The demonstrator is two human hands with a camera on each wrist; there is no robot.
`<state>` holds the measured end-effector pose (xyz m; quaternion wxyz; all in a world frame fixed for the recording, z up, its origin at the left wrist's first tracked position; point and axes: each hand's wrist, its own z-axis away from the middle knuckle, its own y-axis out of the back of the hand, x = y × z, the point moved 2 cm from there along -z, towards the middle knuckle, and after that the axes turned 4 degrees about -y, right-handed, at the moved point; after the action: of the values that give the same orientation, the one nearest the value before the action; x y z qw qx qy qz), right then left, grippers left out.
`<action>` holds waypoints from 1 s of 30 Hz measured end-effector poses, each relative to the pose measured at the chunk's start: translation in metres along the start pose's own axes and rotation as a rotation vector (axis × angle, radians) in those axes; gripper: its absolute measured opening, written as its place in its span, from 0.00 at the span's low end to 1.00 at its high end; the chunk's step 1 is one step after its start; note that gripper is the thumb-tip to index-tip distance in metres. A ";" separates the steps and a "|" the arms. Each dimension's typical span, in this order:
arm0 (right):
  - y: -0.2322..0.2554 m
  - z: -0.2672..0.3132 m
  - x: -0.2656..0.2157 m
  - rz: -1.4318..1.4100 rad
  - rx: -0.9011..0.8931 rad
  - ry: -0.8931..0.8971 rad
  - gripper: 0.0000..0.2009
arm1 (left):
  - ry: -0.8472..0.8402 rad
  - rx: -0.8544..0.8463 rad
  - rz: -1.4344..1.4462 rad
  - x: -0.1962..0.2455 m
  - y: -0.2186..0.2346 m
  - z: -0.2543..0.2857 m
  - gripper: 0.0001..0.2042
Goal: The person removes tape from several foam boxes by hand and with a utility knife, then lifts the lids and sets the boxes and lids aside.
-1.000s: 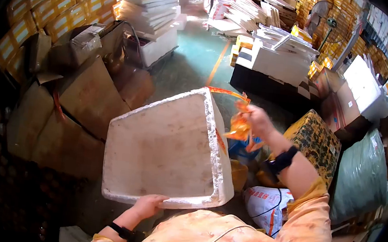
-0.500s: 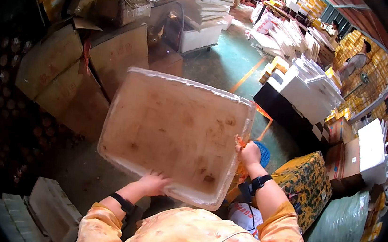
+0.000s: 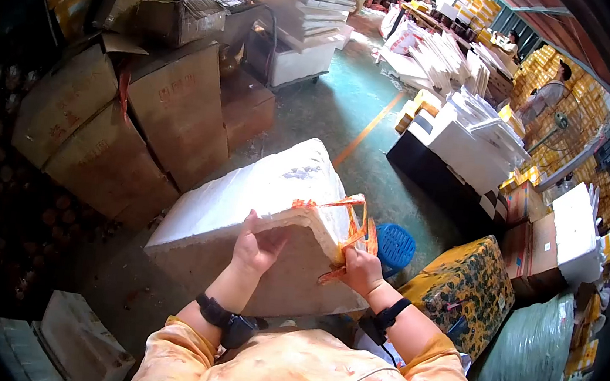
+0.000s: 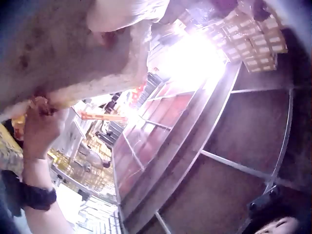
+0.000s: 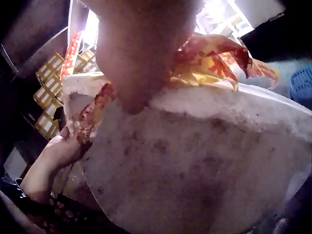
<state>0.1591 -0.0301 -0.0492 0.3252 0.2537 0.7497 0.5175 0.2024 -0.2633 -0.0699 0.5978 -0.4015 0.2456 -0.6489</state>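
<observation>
A crowded warehouse fills the head view: a green concrete floor (image 3: 328, 111) runs up the middle of the frame, brown cardboard cartons (image 3: 126, 120) are stacked at the left, white foam lids and boxes (image 3: 301, 12) pile up at the upper middle, and yellow printed cartons (image 3: 555, 75) line the upper right. At lower right stand a patterned yellow-and-black box (image 3: 469, 293) and a grey-green sack (image 3: 533, 356), with a blue plastic basket (image 3: 394, 246) just beyond the hands. In the centre of the frame a large white foam box (image 3: 244, 206) is held tilted, its stained underside facing the person. The left hand (image 3: 258, 244) lies on the near edge of the box at its middle, thumb and fingers spread against the foam and only lightly curled, pressing rather than clasping. The right hand (image 3: 362, 271) sits at the box's right corner, its fingers closed on a strip of orange tape (image 3: 350, 225) that loops away from the corner and trails below the hand. The right wrist view shows the same torn orange tape (image 5: 214, 56) crumpled along the foam's edge. Both wrists wear black bands, and the sleeves are pale orange with a floral print.
</observation>
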 end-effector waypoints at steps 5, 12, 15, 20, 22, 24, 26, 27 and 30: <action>0.022 -0.013 -0.001 -0.665 -0.106 -0.303 0.22 | 0.030 0.085 0.100 -0.007 0.021 -0.008 0.17; 0.016 -0.042 -0.021 -1.082 -0.025 -0.347 0.08 | 0.063 -0.058 -0.004 -0.023 0.029 -0.003 0.12; 0.053 -0.047 -0.015 -1.193 0.020 -0.391 0.04 | 0.026 -0.121 -0.100 -0.005 0.009 0.006 0.08; 0.081 -0.044 -0.041 -0.977 -0.036 -0.041 0.07 | 0.027 -0.216 -0.021 -0.020 -0.003 -0.005 0.11; 0.092 -0.047 -0.085 -0.617 0.007 0.433 0.10 | 0.161 -0.336 -0.086 -0.023 0.002 -0.028 0.15; 0.078 -0.042 -0.096 -0.510 -0.260 0.305 0.11 | 0.070 -0.401 -0.144 -0.030 -0.025 -0.010 0.15; 0.073 -0.039 -0.058 -0.750 0.082 0.090 0.12 | 0.167 -0.499 -0.097 -0.020 0.037 -0.063 0.16; 0.080 -0.036 -0.028 -0.585 0.180 -0.063 0.12 | 0.062 -0.372 -0.112 -0.014 0.026 -0.053 0.15; 0.112 0.003 0.083 -0.302 0.470 -0.315 0.07 | -0.151 -0.287 -0.084 0.021 0.007 -0.026 0.12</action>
<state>0.1118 0.0688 0.0363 0.4429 0.2847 0.8183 0.2306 0.1859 -0.2895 -0.0849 0.5235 -0.5404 0.2733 -0.5993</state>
